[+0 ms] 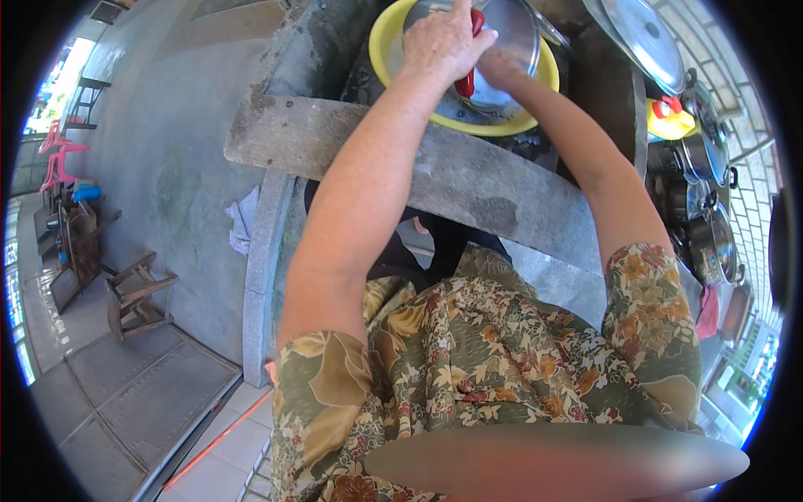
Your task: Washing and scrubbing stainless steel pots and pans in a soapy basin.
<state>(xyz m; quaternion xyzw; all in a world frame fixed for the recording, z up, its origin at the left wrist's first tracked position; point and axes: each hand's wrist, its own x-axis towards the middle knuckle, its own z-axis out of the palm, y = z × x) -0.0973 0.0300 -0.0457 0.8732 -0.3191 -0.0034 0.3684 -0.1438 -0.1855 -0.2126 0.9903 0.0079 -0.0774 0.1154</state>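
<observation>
A yellow plastic basin (376, 47) with cloudy, sudsy water sits inside a concrete sink (301, 132). In it lies a round, shiny metal vessel or lid (519, 31), its exact kind hard to tell. A red handle (465, 86) shows on it, and my left hand (439, 45) is closed around the handle, thumb pointing right. My right hand (500, 68) reaches into the basin against the metal surface; its fingers are hidden, so whether they hold anything cannot be seen.
A large metal lid (649, 44) leans at the sink's right side. Beyond stand a yellow bottle with a red cap (670, 118) and several metal pots (712, 245). A cloth (243, 219) hangs at the left support. Wooden stools (141, 295) stand farther left.
</observation>
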